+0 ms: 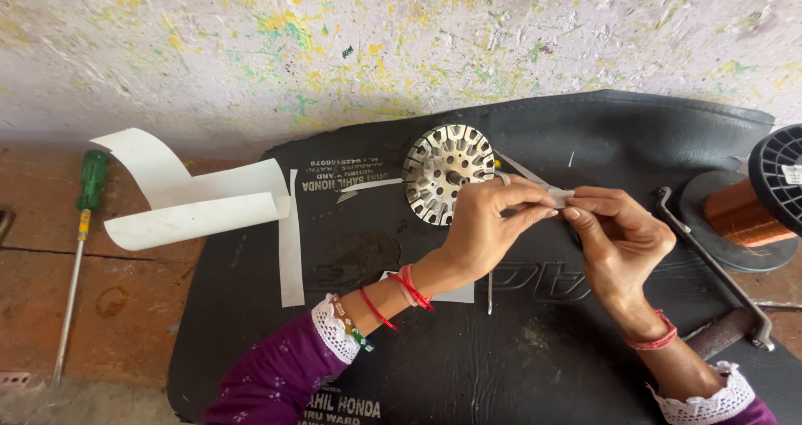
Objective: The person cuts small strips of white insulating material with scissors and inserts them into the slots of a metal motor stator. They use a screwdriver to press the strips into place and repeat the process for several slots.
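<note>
A round slotted metal stator core [448, 173] stands tilted on a black mat [468, 350]. My left hand [487, 229] rests in front of it, fingers pinched on a small strip of white paper [558, 196]. My right hand [616, 240] pinches the same strip from the other side, fingertips touching those of the left. Both wrists wear red thread bands. A thin pale strip [520, 169] runs from the core toward my hands.
A curled sheet of white paper [194, 198] and a long cut strip [291, 250] lie left of the core. A green-handled screwdriver [82, 233] lies on the red floor at far left. A spool of copper wire [752, 212] and a metal bar [710, 262] are at right. A paint-flecked wall stands behind.
</note>
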